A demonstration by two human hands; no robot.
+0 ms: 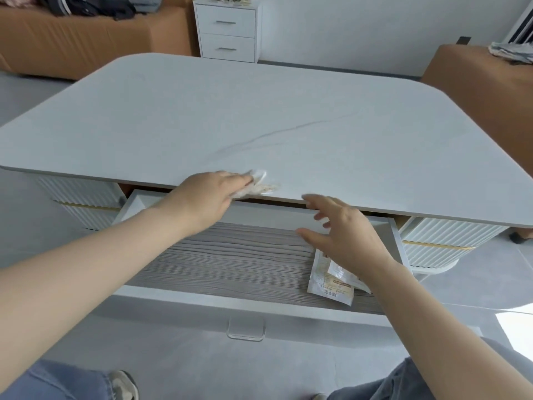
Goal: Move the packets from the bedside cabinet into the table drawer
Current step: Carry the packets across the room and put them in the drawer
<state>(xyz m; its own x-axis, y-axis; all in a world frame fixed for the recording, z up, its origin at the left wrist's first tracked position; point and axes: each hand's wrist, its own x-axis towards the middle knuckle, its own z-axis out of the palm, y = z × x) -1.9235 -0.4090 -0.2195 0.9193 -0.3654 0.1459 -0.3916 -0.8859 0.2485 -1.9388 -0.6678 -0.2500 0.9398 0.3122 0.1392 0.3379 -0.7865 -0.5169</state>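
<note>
A white table (288, 111) with its wood-grain drawer (230, 255) pulled open: the left hand (207, 197) grips blurred white packets (259, 186) at the tabletop's edge, while the right hand (349, 241) hovers, fingers spread, over flat white, orange-printed sachets (331, 290) lying in the drawer's right end.

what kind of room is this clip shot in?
Probably a home bedroom or living room: white two-drawer bedside cabinet by the wall, tan upholstered bed or sofa, low white marble-look table.

Bare forearms (86, 264), blue jeans (54, 382), grey sneaker (124, 384)
</note>
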